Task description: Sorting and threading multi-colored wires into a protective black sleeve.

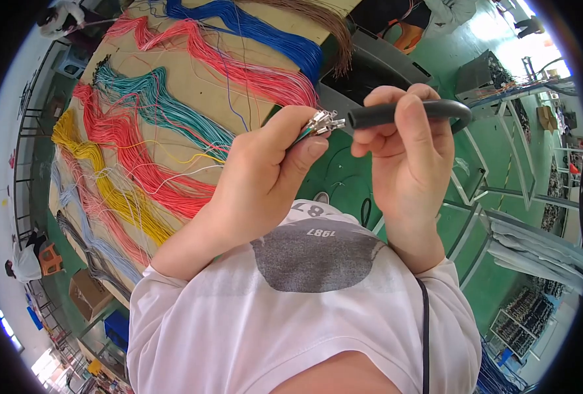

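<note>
My left hand [265,171] pinches a small bunch of thin wires [324,123] whose metal terminal ends stick out past the fingertips. My right hand [409,151] grips a black rubber tube [409,111] that curves round behind the fingers. The tube's open end points at the terminals, a small gap apart. Both hands are raised in front of my white shirt, over the green floor beside the table.
A long wooden table [193,85] at the left carries spread bundles of wire: blue [265,33], pink [239,69], teal [166,105], red [134,157], yellow [114,190], grey. Metal racks [495,190] stand at the right. Other people work at the far left edges.
</note>
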Demonstrator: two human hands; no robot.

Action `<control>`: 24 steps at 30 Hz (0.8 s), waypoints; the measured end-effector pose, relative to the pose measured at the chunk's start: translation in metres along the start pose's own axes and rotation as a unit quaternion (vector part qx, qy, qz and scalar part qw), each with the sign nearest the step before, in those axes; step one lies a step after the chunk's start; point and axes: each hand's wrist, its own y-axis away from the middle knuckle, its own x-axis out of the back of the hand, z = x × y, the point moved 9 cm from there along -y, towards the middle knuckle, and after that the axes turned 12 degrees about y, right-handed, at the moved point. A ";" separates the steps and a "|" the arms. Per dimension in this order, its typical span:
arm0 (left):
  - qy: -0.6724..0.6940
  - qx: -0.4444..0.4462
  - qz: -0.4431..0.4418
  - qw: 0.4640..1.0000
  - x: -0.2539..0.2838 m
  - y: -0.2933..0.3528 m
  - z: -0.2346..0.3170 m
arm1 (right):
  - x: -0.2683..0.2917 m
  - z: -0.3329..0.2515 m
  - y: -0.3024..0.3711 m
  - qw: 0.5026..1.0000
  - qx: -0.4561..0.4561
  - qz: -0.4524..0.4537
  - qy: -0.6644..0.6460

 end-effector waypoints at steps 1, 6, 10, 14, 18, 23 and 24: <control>0.001 0.000 -0.001 1.000 -0.001 -0.002 -0.002 | -0.002 0.000 0.001 1.000 0.000 0.001 0.001; -0.057 -0.049 0.026 0.997 -0.005 -0.004 0.004 | -0.005 -0.006 0.003 0.995 0.046 0.028 0.088; -0.151 -0.152 0.043 0.976 -0.008 -0.003 0.016 | -0.005 0.005 0.000 0.998 0.015 0.024 0.064; 0.020 -0.033 -0.034 0.999 -0.008 -0.005 0.009 | 0.001 0.013 -0.002 0.999 -0.027 0.002 -0.032; 0.095 -0.021 -0.044 0.994 -0.010 -0.005 0.007 | -0.002 0.015 0.000 0.998 -0.051 -0.008 -0.041; 0.084 0.002 -0.034 0.996 -0.009 -0.007 0.001 | 0.000 0.015 0.001 0.998 -0.050 -0.015 -0.043; 0.074 0.032 -0.025 0.996 -0.008 -0.007 -0.004 | -0.001 0.013 0.001 0.998 -0.040 -0.024 -0.042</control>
